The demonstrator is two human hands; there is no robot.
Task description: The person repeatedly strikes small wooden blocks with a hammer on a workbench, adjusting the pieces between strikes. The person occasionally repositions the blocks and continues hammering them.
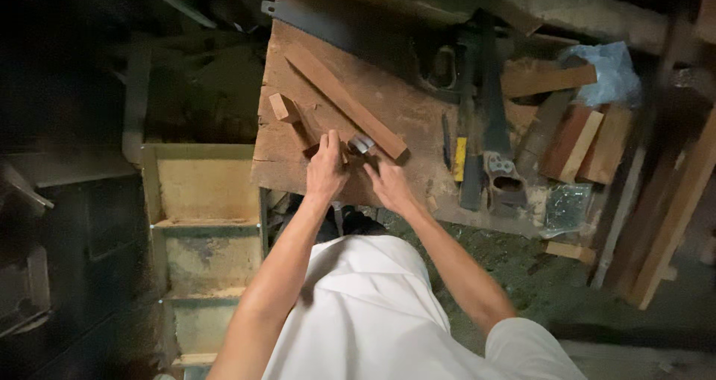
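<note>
My left hand (326,170) presses down on a small reddish wooden piece (308,132) near the front edge of a worn wooden workbench (403,104). My right hand (388,184) rests beside it, fingers next to a small shiny metal object (361,144); whether the hand grips it I cannot tell. A long reddish wooden strip (343,99) lies diagonally just beyond both hands. A small pale wood block (283,107) sits at the bench's left edge.
Handsaws (492,111) and a yellow-handled tool (460,158) lie to the right. Reddish wood offcuts (574,141), a blue plastic bag (610,70) and a clear bag of screws (567,207) are further right. A wooden stepped frame (205,223) stands left. Long boards (675,216) lean far right.
</note>
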